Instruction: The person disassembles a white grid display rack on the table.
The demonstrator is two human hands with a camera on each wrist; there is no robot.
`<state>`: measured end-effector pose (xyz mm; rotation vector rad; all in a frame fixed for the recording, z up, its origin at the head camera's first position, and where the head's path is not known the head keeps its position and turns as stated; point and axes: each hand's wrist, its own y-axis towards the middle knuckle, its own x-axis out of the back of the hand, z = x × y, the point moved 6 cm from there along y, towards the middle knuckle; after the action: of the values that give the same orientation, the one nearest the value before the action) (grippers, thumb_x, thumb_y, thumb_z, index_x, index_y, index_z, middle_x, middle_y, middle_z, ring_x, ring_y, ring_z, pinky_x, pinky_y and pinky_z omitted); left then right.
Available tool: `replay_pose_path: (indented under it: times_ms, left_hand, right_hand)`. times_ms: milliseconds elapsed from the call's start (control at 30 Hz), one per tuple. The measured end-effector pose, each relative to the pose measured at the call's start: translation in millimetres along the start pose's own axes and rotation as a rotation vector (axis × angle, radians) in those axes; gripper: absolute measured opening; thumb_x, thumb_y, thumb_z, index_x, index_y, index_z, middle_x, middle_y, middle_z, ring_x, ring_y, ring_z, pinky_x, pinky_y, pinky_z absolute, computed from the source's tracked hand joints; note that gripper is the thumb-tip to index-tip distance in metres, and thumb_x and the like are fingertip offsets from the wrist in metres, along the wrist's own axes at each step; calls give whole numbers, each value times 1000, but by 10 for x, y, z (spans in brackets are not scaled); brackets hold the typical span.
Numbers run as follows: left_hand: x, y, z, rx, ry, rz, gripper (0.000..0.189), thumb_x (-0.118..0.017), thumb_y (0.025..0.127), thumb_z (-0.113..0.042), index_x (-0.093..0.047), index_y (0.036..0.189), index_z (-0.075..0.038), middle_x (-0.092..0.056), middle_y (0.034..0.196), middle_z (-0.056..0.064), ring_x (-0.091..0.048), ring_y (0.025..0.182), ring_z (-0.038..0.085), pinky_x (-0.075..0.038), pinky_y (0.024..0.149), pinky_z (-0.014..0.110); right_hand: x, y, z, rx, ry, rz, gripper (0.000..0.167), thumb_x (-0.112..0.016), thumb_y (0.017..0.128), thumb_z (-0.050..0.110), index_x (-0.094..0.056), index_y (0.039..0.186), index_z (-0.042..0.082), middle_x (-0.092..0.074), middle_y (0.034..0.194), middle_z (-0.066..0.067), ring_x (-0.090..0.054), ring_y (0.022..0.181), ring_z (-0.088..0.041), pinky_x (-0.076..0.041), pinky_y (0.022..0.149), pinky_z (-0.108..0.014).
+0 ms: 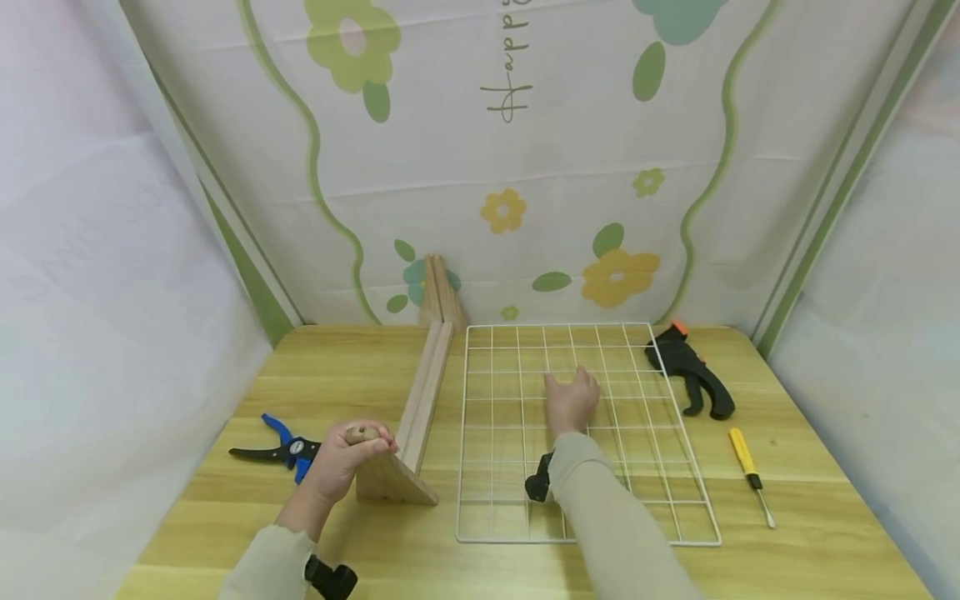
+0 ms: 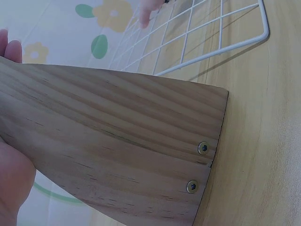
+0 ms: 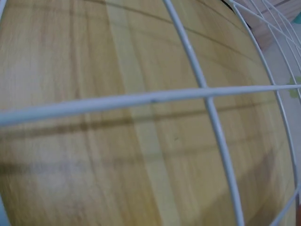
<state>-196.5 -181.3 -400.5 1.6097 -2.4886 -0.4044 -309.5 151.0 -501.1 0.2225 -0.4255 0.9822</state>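
Observation:
In the head view my left hand grips the top of the near wooden end panel. Two long rails join it to a far end panel. The left wrist view shows two brass-coloured screw heads low on the near panel. My right hand is over the white wire grid, thumb apart from the fingers. Whether those fingers hold a wire is hidden. In the right wrist view, grid wires pass above the tabletop with offset shadows; the hand is out of sight there.
Blue-and-black pliers lie left of the wooden frame. A black clamp with an orange tip lies by the grid's far right corner, partly under its edge. Nearer on the right is a yellow-handled screwdriver. A printed cloth hangs behind the table.

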Motion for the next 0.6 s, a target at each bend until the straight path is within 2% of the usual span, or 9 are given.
replay_pose_path:
  times_ms: [167, 400, 600]
  left_hand:
    - [-4, 2, -10, -7, 3, 8, 36, -50, 88, 8, -69, 86, -23, -67, 87, -10, -64, 81, 5, -52, 77, 22]
    - [-12, 5, -5, 1, 7, -2, 38, -49, 88, 9, -69, 85, -23, -67, 87, -10, -64, 81, 4, -52, 77, 22]
    - [-4, 5, 3, 22, 1, -10, 39, -49, 88, 9, -69, 84, -23, -67, 87, -11, -64, 80, 4, -51, 77, 22]
  right_hand:
    - [9, -23, -56, -4, -22, 3, 69, -70, 80, 34, -42, 135, 3, -44, 133, -18, -38, 124, -36, -33, 105, -48]
    - [3, -64, -191, -51, 8, -3, 70, -72, 77, 31, -43, 134, 1, -44, 132, -20, -35, 125, -38, -28, 106, -50]
    - [-4, -69, -199, -18, -96, -4, 68, -69, 80, 33, -43, 133, -1, -46, 130, -21, -37, 122, -39, -32, 103, -52]
